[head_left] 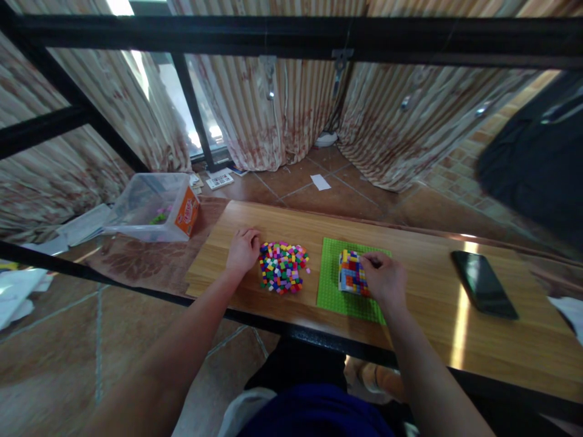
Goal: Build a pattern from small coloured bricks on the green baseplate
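Note:
A heap of small building bricks (283, 267) in many colours lies loose on the wooden table. My left hand (243, 250) rests at the heap's left edge with its fingers curled in; whether anything is inside them is hidden. To the right of the heap lies a green studded baseplate (328, 276). On it stands a block built of multicoloured bricks (351, 273), with yellow, red, blue and orange studs on top. My right hand (386, 279) reaches over the block's right side, thumb and fingers pinched together at its upper right edge. What they pinch is too small to make out.
A black phone (484, 284) lies on the wooden table (423, 291) at the right. Beyond the left end sits a clear plastic bin (150, 227) with an orange label. A dark metal bar (291, 36) crosses above, in front of curtains (255, 115). Papers lie on the floor.

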The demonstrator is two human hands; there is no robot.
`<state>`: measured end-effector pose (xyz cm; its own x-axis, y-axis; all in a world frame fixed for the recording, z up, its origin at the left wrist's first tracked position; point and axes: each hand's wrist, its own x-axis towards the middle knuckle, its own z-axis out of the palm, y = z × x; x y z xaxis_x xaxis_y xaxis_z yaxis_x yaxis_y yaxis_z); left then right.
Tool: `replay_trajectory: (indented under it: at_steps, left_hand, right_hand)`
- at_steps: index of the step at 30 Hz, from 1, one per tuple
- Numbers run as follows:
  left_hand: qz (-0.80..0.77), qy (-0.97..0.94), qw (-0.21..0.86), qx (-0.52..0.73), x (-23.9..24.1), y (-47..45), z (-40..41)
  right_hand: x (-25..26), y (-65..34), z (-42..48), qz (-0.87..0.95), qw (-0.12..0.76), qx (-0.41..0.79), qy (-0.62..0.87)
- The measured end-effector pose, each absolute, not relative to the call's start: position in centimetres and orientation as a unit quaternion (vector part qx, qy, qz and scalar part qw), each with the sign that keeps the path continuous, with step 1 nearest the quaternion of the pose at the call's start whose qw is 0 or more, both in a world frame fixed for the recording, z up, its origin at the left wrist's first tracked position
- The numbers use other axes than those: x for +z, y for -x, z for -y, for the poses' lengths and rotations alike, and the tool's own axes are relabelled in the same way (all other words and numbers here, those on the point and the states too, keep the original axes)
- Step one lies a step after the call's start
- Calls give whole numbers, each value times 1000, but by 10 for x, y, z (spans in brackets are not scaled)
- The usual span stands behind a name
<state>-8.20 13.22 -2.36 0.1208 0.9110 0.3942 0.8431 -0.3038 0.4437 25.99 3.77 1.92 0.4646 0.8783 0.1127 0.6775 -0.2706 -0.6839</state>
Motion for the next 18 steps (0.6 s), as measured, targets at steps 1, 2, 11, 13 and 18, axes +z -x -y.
replay_trajectory:
  at_steps: [1, 2, 11, 13, 18]
  left_hand:
    - [-587, -747, 54, 307, -24, 82, -132]
    - [-587, -748, 53, 306, -23, 82, -132]
    - [-586, -747, 52, 310, -25, 82, -133]
    - [-586, -747, 52, 309, -24, 82, -133]
    - [-586, -749, 57, 305, -20, 81, -131]
  right_hand:
    - [20, -260, -38, 496, 341, 143, 786]
    - [20, -260, -38, 497, 338, 139, 787]
    - [22, -258, -38, 506, 336, 127, 784]
    - [21, -259, -38, 505, 337, 134, 783]
    - [21, -257, -30, 499, 396, 143, 758]
